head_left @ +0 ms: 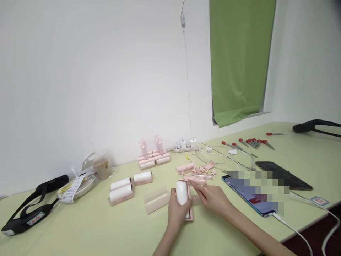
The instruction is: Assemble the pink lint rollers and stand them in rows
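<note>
My left hand [179, 208] is wrapped round a white lint roller roll [181, 192] that stands on end over a pink holder [190, 213]. My right hand [213, 197] is closed, its fingertips at the top of the roll. A thin, greyish piece [183, 181] shows there by the fingertips, too small to name. Just behind the hands lie loose pink plastic parts [195, 177] and clear tubes. Left of my left hand lies a translucent cover [156, 200] on the table.
White rolls [121, 193] lie to the left, and assembled pink rollers [154, 160] stand by the wall. Screwdrivers [252, 143] with red handles lie far right. A phone [247, 197], tablet [271, 170], cables, power strip [185, 148] and black headset [34, 209] are about.
</note>
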The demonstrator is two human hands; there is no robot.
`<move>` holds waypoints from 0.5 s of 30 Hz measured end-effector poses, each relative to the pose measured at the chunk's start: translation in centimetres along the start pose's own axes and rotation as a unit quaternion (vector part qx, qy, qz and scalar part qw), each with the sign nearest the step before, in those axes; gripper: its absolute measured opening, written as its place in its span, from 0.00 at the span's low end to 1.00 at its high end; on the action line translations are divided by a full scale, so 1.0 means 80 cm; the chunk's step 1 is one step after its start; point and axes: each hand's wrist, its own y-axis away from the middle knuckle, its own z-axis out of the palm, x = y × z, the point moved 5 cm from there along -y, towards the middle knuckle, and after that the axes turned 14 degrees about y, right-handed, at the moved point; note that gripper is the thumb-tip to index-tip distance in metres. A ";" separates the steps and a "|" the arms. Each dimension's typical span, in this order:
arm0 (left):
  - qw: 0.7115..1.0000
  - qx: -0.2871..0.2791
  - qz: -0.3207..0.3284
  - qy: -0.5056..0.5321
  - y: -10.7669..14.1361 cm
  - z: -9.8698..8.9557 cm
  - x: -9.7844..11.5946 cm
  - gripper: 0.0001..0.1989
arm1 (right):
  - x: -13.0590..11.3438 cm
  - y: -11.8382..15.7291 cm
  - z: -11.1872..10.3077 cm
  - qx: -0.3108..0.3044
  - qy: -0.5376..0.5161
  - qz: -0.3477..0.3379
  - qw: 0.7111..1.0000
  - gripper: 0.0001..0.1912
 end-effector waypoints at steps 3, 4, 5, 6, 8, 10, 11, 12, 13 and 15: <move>0.999 -0.010 -0.005 -0.041 -0.008 0.008 0.002 0.12 | 0.008 0.001 0.008 -0.003 -0.003 0.026 1.000 0.21; 0.998 -0.015 -0.006 -0.055 -0.010 0.010 0.003 0.12 | 0.009 0.001 0.010 -0.001 -0.004 0.032 0.999 0.21; 0.997 -0.021 -0.007 -0.068 -0.012 0.012 0.004 0.12 | 0.010 0.002 0.014 0.002 -0.006 0.039 0.999 0.21; 0.996 -0.025 -0.007 -0.080 -0.014 0.013 0.005 0.12 | 0.011 0.003 0.017 0.003 -0.006 0.048 0.999 0.21; 0.995 -0.028 -0.008 -0.098 -0.018 0.014 0.007 0.12 | 0.015 0.004 0.024 0.003 -0.005 0.075 0.997 0.20; 0.994 -0.029 -0.008 -0.107 -0.022 0.013 0.008 0.13 | 0.019 0.005 0.027 0.005 -0.005 0.087 0.996 0.20; 0.994 -0.032 -0.006 -0.109 -0.023 0.012 0.009 0.13 | 0.022 0.005 0.028 0.008 -0.008 0.079 0.997 0.21; 0.993 -0.038 -0.002 -0.108 -0.023 0.011 0.009 0.13 | 0.024 0.004 0.026 0.013 -0.013 0.059 0.998 0.21; 0.993 -0.048 0.002 -0.106 -0.024 0.010 0.009 0.13 | 0.025 0.003 0.023 0.018 -0.019 0.032 0.999 0.21; 0.992 -0.074 0.011 -0.099 -0.022 0.007 0.010 0.13 | 0.029 0.000 0.015 0.023 -0.032 -0.023 0.999 0.21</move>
